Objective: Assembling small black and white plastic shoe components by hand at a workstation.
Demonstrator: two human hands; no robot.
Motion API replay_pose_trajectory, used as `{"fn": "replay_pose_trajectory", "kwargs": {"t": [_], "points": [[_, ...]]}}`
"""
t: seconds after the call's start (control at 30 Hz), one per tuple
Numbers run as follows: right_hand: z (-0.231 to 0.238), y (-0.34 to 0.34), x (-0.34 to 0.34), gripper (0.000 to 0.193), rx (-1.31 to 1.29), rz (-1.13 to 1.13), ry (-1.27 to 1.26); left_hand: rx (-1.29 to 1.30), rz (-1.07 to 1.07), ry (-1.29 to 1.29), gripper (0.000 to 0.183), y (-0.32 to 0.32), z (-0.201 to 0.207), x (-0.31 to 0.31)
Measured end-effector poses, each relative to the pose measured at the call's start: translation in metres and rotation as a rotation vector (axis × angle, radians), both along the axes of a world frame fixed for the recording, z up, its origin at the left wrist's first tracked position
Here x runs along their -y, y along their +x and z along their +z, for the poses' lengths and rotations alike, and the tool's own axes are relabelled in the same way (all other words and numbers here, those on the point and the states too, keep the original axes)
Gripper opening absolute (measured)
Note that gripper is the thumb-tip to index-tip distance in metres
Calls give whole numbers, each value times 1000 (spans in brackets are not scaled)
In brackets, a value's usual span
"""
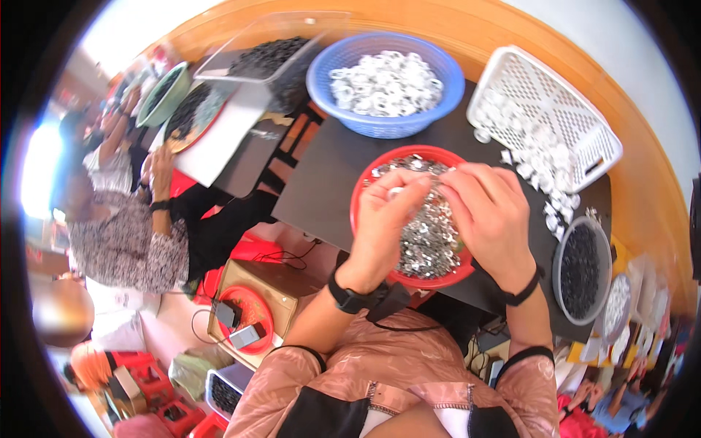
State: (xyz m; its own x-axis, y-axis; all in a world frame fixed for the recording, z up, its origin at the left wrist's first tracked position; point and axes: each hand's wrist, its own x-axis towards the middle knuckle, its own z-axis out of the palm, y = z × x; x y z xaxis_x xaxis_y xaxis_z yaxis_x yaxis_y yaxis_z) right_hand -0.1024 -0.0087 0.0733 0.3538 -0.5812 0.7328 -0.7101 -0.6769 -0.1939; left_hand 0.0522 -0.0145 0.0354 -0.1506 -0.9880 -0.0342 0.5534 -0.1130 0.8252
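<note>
Both my hands are raised over a red basin [356,201] heaped with small shiny metal parts [429,244]. My left hand [383,219] is closed, its thumb and fingers pinched around a small white plastic piece [395,193]. Close beside it, my right hand [488,215] is closed too, thumb against the fingertips. Whatever those fingertips grip is hidden or too small to name. Behind the basin sits a blue plastic basket [387,128] full of white ring-like parts [387,82]. To the right, small white pieces [537,168] spill from a tipped white basket [599,124] onto the dark table.
A clear tub of black parts [581,270] stands at the table's right edge. Left, a co-worker [131,248] sits at another table holding a clear bin [255,73] and a tray of dark parts [193,120]. A cardboard box [281,281] with a red bowl [228,298] is low left.
</note>
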Motion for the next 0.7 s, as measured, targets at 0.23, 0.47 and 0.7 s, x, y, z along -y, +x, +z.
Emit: {"fn": "replay_pose_trajectory", "kwargs": {"t": [0.23, 0.47, 0.7], "points": [[-3, 4, -9, 19, -92, -74, -62, 35, 37, -77, 10, -3, 1, -9], [10, 1, -20, 16, 6, -28, 29, -74, -131, -45, 13, 0, 2, -11], [3, -12, -28, 10, 619, 119, 713, -11, -140, -184, 14, -12, 9, -14]]}}
